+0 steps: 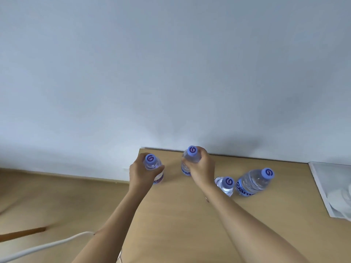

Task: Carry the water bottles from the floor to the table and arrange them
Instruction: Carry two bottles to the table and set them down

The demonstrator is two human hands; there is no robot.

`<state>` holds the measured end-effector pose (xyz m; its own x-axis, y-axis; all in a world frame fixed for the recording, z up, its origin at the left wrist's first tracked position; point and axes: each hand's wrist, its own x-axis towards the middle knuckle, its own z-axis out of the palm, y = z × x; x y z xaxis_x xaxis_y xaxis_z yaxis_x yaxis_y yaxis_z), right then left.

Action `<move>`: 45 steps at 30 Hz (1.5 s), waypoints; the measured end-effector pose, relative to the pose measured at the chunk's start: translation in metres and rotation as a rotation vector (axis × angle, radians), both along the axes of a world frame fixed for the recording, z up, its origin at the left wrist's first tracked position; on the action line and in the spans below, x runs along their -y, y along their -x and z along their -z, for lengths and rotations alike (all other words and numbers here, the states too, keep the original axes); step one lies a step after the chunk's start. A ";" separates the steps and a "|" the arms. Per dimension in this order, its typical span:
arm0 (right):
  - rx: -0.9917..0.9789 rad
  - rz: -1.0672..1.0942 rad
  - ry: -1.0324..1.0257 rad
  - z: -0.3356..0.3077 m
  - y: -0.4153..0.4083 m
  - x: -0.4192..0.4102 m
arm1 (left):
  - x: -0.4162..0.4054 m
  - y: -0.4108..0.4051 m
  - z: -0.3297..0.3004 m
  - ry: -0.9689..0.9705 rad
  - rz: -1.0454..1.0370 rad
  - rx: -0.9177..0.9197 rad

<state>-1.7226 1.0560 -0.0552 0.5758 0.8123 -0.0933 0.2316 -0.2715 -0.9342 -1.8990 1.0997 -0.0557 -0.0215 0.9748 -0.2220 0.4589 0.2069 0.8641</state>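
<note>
A: What is held by each hand?
B: One water bottle (154, 168) is gripped by the left hand (141, 172), another bottle (189, 162) by the right hand (202, 168).
A: Where are the rest placed?
B: Two capped bottles (253, 182) are stood upright on the wooden table (190, 224), right of the hands.

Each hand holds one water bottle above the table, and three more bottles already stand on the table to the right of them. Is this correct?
Not quite. The head view shows only two bottles standing free on the table, the nearer standing bottle and the far-right bottle, not three. The rest holds: the left hand grips the left bottle, and the right hand grips the right bottle.
</note>
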 end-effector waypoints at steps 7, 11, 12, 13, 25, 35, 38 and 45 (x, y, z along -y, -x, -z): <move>0.033 0.063 0.063 0.016 0.004 -0.002 | -0.017 0.005 0.010 0.027 0.166 -0.025; 0.044 0.089 0.052 0.020 0.011 -0.002 | -0.015 0.011 0.014 -0.002 0.229 -0.009; 0.040 0.092 0.060 0.018 0.013 -0.002 | -0.015 0.013 0.015 -0.006 0.238 -0.006; 0.035 0.091 0.071 0.016 0.014 -0.002 | -0.016 0.014 0.015 -0.007 0.251 -0.007; 0.022 0.057 0.043 0.004 0.052 0.053 | -0.019 0.011 -0.023 -0.192 0.385 -0.081; -0.110 0.172 0.178 0.004 0.009 0.196 | 0.109 -0.077 -0.038 -0.466 0.774 -0.115; -0.148 0.313 0.170 0.003 -0.028 0.271 | 0.172 -0.119 -0.035 -0.417 0.892 -0.065; -0.152 0.624 0.196 -0.002 -0.119 0.479 | 0.352 -0.237 -0.028 -0.327 1.192 -0.039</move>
